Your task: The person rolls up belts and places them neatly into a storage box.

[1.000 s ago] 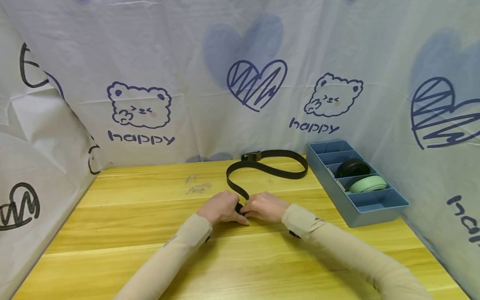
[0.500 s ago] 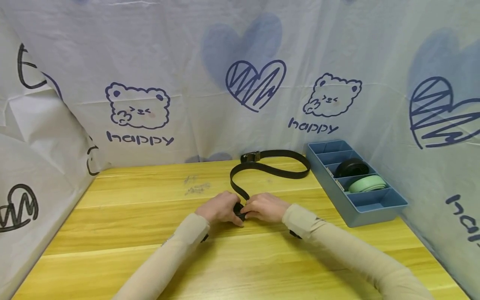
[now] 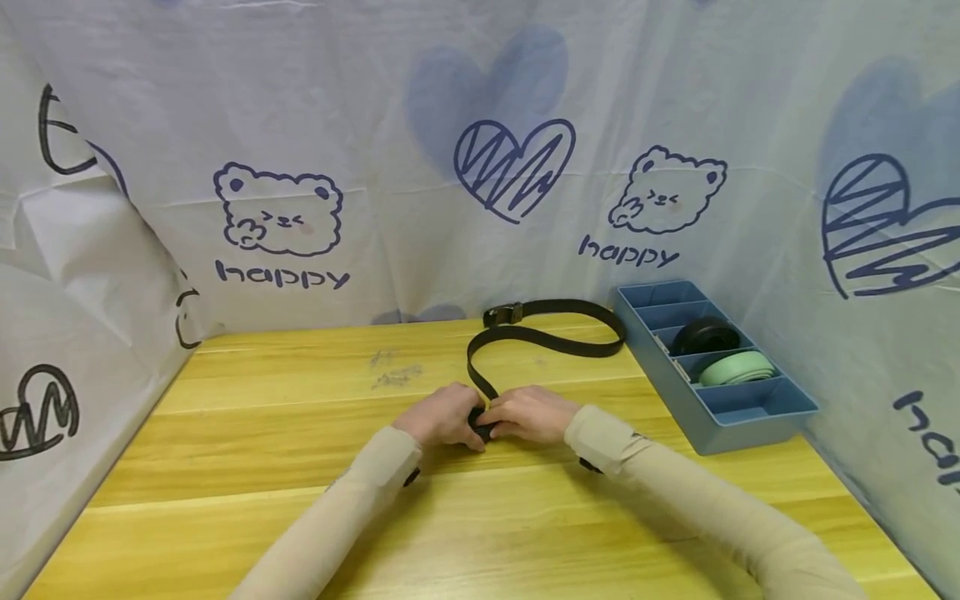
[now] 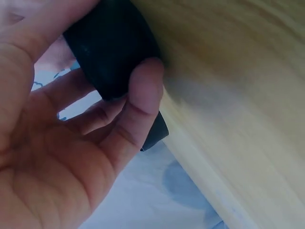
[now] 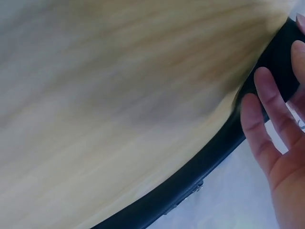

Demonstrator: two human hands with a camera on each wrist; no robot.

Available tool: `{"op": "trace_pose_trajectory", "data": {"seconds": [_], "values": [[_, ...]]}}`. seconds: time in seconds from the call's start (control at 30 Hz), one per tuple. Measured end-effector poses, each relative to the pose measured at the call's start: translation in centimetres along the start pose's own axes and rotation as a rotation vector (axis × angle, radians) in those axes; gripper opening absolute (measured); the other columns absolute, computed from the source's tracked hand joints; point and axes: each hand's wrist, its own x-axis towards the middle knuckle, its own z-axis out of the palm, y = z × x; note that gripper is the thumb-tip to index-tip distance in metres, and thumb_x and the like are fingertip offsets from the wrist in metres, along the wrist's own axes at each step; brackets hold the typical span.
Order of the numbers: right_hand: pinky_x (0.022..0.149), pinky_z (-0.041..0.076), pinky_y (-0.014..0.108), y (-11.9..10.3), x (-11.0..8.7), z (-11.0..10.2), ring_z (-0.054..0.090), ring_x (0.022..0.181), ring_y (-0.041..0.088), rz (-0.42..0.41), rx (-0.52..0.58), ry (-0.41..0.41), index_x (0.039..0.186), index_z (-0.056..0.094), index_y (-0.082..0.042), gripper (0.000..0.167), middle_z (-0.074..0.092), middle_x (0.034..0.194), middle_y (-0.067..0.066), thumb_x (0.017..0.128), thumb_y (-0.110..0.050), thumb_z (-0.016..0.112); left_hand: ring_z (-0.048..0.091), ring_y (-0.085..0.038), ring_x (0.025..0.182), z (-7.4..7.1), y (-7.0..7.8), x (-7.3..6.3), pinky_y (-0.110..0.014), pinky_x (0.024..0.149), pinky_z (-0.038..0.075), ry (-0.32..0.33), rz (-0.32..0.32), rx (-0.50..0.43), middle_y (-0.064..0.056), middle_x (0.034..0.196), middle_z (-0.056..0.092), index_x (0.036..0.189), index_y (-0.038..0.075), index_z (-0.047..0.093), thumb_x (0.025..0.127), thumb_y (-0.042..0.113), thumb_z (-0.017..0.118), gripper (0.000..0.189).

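Observation:
A black belt lies in an S-curve on the wooden table, its buckle at the far edge by the curtain. Its near end is wound into a small roll between both hands. My left hand grips that roll from the left, fingers and thumb curled round it in the left wrist view. From the right, my right hand pinches the roll where the strap runs into it. In the right wrist view, fingertips press along the strap. The roll's inside is mostly hidden by the fingers.
A blue-grey divided tray stands at the right of the table. One compartment holds a coiled black belt, another a coiled mint-green belt. A white printed curtain hangs behind the table and along both sides.
The loose curve of the belt has shifted slightly to the right, close to the tray. My left thumb has drawn back a little to the left; both hands stay at the roll.

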Motion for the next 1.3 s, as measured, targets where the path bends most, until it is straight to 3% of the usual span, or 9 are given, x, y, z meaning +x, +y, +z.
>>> {"op": "trace_pose_trajectory", "data": {"seconds": [0.27,0.4,0.53,0.77,0.97,1.3], "values": [[0.072,0.052,0.017,-0.2,0.5,0.4,0.067,0.077,0.001,-0.038,-0.004,0.036,0.107,0.074,-0.022,0.017,0.074,0.095,-0.011,0.096,-0.028,0.062,0.056,-0.013,0.059,0.0,0.7,-0.4,-0.027,0.058,0.045,0.008,-0.069,-0.018,0.001,0.069,0.062,0.083,0.015,0.067,0.074,0.042,0.086,0.034],[0.067,0.049,0.016,-0.2,0.5,0.7,0.063,0.071,0.0,-0.078,-0.03,0.055,0.101,0.072,-0.022,0.013,0.072,0.089,-0.012,0.098,-0.026,0.06,0.054,-0.012,0.056,-0.1,1.0,-0.4,-0.026,0.056,0.044,0.015,-0.073,0.03,0.002,0.066,0.061,0.078,0.016,0.067,0.073,0.039,0.086,0.031],[0.07,0.051,0.019,0.1,0.1,0.8,0.063,0.076,0.003,-0.092,-0.053,0.048,0.107,0.069,-0.021,0.013,0.071,0.093,-0.009,0.099,-0.02,0.059,0.055,-0.012,0.061,-0.2,1.0,-0.3,-0.027,0.06,0.046,0.027,-0.061,0.08,0.003,0.071,0.061,0.079,0.017,0.067,0.073,0.034,0.088,0.027],[0.09,0.052,0.027,0.4,-0.2,0.5,0.065,0.105,0.011,-0.03,-0.015,0.041,0.122,0.069,-0.019,0.026,0.07,0.116,-0.004,0.097,-0.018,0.062,0.06,-0.011,0.075,0.0,0.5,-0.1,-0.029,0.071,0.05,-0.001,-0.023,0.032,0.003,0.089,0.067,0.094,0.017,0.069,0.074,0.028,0.088,0.03],[0.083,0.052,0.022,0.4,0.1,0.3,0.067,0.093,0.003,-0.048,0.016,0.048,0.113,0.072,-0.022,0.018,0.072,0.104,-0.011,0.097,-0.019,0.063,0.058,-0.012,0.077,0.1,0.1,0.0,-0.029,0.073,0.049,-0.009,-0.001,0.025,0.003,0.089,0.065,0.094,0.017,0.068,0.073,0.026,0.088,0.03],[0.08,0.053,0.02,0.1,0.3,0.5,0.069,0.09,0.004,-0.013,0.011,0.041,0.115,0.073,-0.02,0.021,0.074,0.104,-0.009,0.096,-0.02,0.064,0.055,-0.012,0.056,0.4,0.1,-0.5,-0.026,0.056,0.045,0.031,-0.062,-0.027,0.003,0.067,0.062,0.078,0.018,0.067,0.073,0.046,0.085,0.033]]}}
